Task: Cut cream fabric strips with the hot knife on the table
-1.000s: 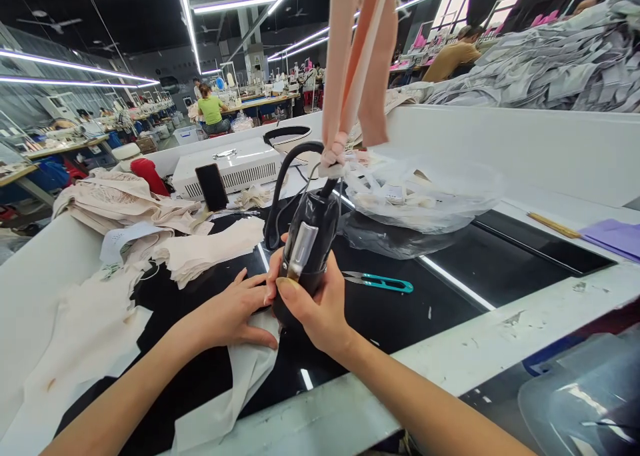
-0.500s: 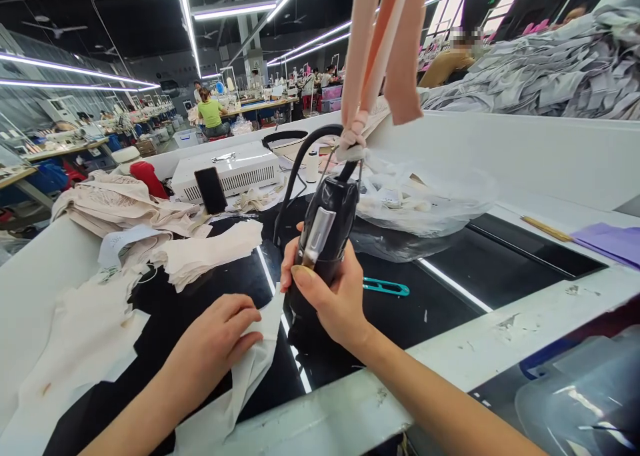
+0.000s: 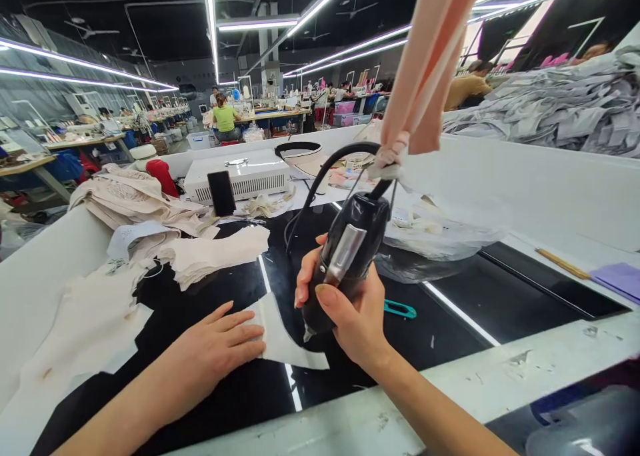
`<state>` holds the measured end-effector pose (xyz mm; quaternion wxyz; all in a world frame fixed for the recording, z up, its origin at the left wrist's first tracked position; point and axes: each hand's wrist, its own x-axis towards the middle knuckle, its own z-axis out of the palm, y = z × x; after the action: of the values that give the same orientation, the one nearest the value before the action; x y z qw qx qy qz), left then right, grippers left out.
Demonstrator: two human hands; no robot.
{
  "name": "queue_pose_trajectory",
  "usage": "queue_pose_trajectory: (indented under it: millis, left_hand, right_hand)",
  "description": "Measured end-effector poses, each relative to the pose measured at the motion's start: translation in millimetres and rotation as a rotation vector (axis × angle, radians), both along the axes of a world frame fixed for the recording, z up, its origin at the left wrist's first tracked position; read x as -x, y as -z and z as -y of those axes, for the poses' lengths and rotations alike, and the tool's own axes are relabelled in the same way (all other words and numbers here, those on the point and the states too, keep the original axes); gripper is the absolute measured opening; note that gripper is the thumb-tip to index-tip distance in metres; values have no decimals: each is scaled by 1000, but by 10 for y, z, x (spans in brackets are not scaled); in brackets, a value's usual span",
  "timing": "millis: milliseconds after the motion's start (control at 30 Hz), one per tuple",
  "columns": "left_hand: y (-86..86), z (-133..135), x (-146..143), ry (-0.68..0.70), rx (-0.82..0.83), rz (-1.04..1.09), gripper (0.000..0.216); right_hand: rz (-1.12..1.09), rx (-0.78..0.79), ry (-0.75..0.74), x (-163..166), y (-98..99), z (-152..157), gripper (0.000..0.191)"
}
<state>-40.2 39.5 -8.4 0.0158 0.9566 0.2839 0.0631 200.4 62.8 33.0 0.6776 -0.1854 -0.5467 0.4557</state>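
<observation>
My right hand (image 3: 350,306) is wrapped round a black hand tool (image 3: 347,256) with a silver lever. Its metal tip points down just above a small cream fabric piece (image 3: 280,339) on the black glossy table (image 3: 475,276). A black hose runs from the tool's top, and pink cloth strips (image 3: 425,76) tied there hang it from above. My left hand (image 3: 217,346) lies flat with fingers stretched out, pressing the left edge of that fabric piece.
Stacks of cream fabric pieces (image 3: 210,253) lie at the left and behind. Teal thread snips (image 3: 400,308) rest right of the tool. A clear plastic bag (image 3: 440,233), a white machine box (image 3: 245,176) and a dark phone (image 3: 221,193) stand behind. Other workers sit at far tables.
My right hand has lifted the tool up and to the right, off the fabric. My left hand has flattened the cream piece onto the table. The view shifted left.
</observation>
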Motion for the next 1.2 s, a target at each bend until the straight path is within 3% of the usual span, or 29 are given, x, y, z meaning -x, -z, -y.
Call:
queue_pose_trajectory:
  millis: [233,400,533,900,1200]
  left_hand:
    - [-126,-189,-186,-34,19,168,34]
    - [-59,-406,-420,21,37,168,31]
    - [21,-497,-409,42,37,161,30]
    - [89,-365,-227,39,5,210,27]
    - [136,-311,-219,3,94,263,30]
  right_hand:
    - [-26,13,-6,7,21,57,40]
    - [-19,14,-27,4,74,125,38]
    - [5,10,2,-43,137,176,41]
    - [-10,1,16,-111,123,214,41]
    - [0,12,93,-67,37,90,39]
